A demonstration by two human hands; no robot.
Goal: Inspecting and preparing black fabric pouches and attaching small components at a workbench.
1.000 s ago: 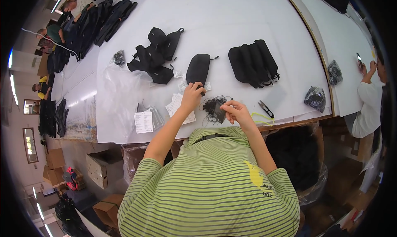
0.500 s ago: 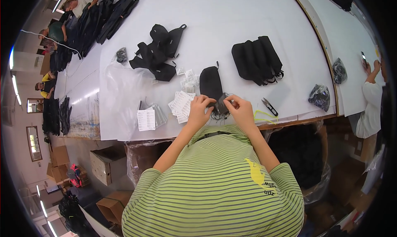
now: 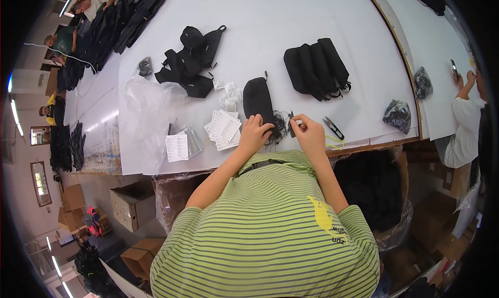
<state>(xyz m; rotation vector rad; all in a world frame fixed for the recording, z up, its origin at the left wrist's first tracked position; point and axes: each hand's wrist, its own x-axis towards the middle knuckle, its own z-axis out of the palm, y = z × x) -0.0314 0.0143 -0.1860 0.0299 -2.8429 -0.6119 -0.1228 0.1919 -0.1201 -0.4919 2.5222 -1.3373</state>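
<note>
A black fabric pouch [image 3: 258, 98] lies on the white table in front of me, its cord end pointing away. My left hand [image 3: 254, 134] is closed on the pouch's near end, thumb and fingers pressed to the cloth. Close by, my right hand [image 3: 309, 134] pinches a small, thin black piece [image 3: 291, 124], too small to name surely. A tangle of black strings [image 3: 280, 127] lies between the two hands. To the right of my right hand rest black-handled thread snips [image 3: 333, 128]. Loose white printed labels [image 3: 224, 127] are spread left of my left hand.
Several black pouches [image 3: 316, 69] lie in a row at the far right; others sit in a loose pile [image 3: 192, 64] at the far left. Clear plastic [image 3: 148, 106] and a label stack [image 3: 177, 147] are on the left. A bagged dark bundle [image 3: 398, 116] lies near the right edge.
My hands have moved apart, the right one drawing the small black piece off to the right of the strings. The left hand has shifted onto the pouch's near end.
</note>
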